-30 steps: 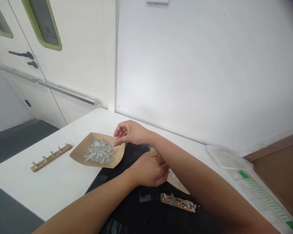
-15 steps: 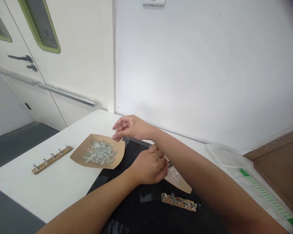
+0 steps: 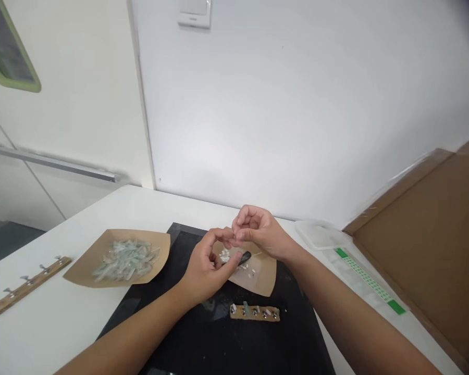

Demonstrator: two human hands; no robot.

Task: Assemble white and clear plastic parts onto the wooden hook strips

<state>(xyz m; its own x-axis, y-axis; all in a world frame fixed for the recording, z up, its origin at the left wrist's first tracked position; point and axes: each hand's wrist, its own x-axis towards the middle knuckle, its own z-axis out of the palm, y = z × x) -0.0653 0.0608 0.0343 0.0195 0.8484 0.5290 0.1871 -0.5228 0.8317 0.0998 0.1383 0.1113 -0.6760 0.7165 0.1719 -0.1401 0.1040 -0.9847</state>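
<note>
My left hand (image 3: 207, 263) hovers over a small brown paper tray (image 3: 264, 284), its thumb spread away from its fingers. Those fingertips meet the fingertips of my right hand (image 3: 258, 232), which are pinched together above the tray. Anything inside the pinch is too small to make out. In the tray lie small white pieces (image 3: 224, 254) and a dark, long object (image 3: 243, 258), partly covered by my left thumb. Nearer me, a short wooden strip (image 3: 255, 313) with several shiny metal balls and small clear and white pieces lies on a black mat (image 3: 234, 349).
To the left stands a bigger brown paper tray (image 3: 86, 260) of clear glass-like slivers (image 3: 130, 260). A wooden strip with metal pegs (image 3: 27, 284) lies on the white table (image 3: 148, 208) beyond it. A translucent plastic tray (image 3: 320, 234) and a green-marked strip (image 3: 369, 281) are at right.
My right hand has moved away from the large glass tray, and its fingertips now meet my left hand's over the small tray. The view has swung right.
</note>
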